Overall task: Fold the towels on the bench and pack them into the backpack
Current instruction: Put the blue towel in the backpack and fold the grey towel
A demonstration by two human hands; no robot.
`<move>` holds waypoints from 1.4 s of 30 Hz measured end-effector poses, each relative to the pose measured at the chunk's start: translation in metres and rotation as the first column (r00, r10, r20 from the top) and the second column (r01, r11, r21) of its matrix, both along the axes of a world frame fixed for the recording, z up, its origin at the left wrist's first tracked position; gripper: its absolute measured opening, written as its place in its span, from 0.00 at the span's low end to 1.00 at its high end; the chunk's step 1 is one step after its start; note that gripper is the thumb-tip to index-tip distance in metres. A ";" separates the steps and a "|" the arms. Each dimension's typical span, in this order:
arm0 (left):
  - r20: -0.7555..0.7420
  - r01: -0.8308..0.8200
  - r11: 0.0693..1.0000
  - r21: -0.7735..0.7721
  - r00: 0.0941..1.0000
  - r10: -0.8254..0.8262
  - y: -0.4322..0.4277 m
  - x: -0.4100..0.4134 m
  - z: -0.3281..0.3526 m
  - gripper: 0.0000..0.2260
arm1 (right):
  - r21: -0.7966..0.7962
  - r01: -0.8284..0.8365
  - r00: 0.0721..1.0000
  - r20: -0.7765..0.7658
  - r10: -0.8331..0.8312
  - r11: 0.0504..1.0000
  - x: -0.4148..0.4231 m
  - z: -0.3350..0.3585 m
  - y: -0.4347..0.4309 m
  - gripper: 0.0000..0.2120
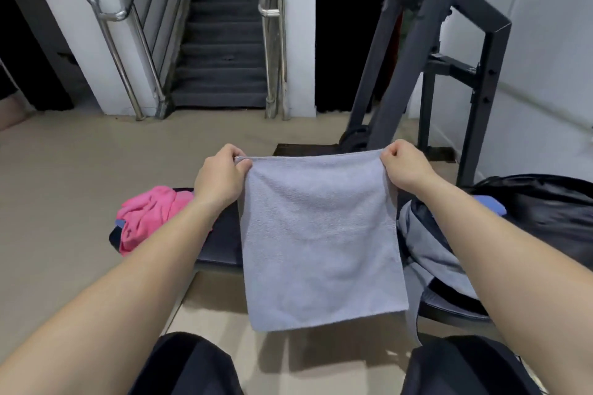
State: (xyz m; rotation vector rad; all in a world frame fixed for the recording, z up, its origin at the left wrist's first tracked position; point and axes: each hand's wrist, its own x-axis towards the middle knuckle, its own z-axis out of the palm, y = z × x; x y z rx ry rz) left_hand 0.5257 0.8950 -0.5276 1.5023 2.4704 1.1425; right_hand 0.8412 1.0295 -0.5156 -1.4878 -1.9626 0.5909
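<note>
From my end I see the left hand [221, 170] and the right hand [406, 167] each pinching a top corner of the grey towel [321, 234], which hangs flat and taut between them in front of the black bench [221, 244]. A crumpled pink towel [150, 215] lies on the bench's left end (something blue shows beneath it). To the right sits the black backpack [545, 205], with another grey cloth [439, 253] draped just beside it
</note>
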 end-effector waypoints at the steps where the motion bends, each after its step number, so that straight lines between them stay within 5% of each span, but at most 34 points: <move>1: -0.001 0.011 0.999 -0.030 1.000 -0.011 0.011 -0.004 -0.016 0.06 | -0.024 0.007 1.000 0.011 -0.007 1.000 -0.001 -0.016 0.010 0.15; 7: -0.010 0.019 0.988 -0.156 1.000 -0.021 0.074 -0.021 -0.074 0.07 | -0.090 0.049 0.997 0.065 -0.044 0.995 -0.019 -0.070 0.067 0.10; 15: 0.109 0.044 0.995 -0.087 0.993 -0.034 0.145 -0.035 -0.091 0.05 | -0.077 0.096 0.995 -0.007 -0.097 0.992 -0.046 -0.086 0.128 0.09; 25: 0.139 0.146 0.988 -0.056 0.981 -0.137 0.111 -0.035 -0.109 0.05 | -0.283 -0.054 0.922 -0.381 -0.060 0.958 -0.021 -0.107 0.104 0.07; 29: 0.093 0.222 0.970 -0.098 0.972 -0.214 0.066 -0.025 -0.124 0.03 | -0.455 -0.066 0.838 -0.509 -0.198 0.888 -0.002 -0.125 0.076 0.16; 32: 0.055 0.287 0.950 -0.123 0.958 -0.282 0.037 -0.014 -0.134 0.04 | -0.374 -0.024 0.907 -0.399 -0.137 0.927 0.011 -0.146 0.058 0.19; 37: 0.035 0.357 0.912 -0.202 0.933 -0.358 0.011 -0.006 -0.154 0.03 | -0.255 -0.029 0.975 -0.222 -0.030 0.966 0.020 -0.167 0.032 0.06; 42: -0.023 0.398 0.874 -0.279 0.907 -0.420 0.007 -0.007 -0.160 0.05 | -0.177 -0.137 0.990 -0.061 0.128 0.975 0.026 -0.161 0.028 0.14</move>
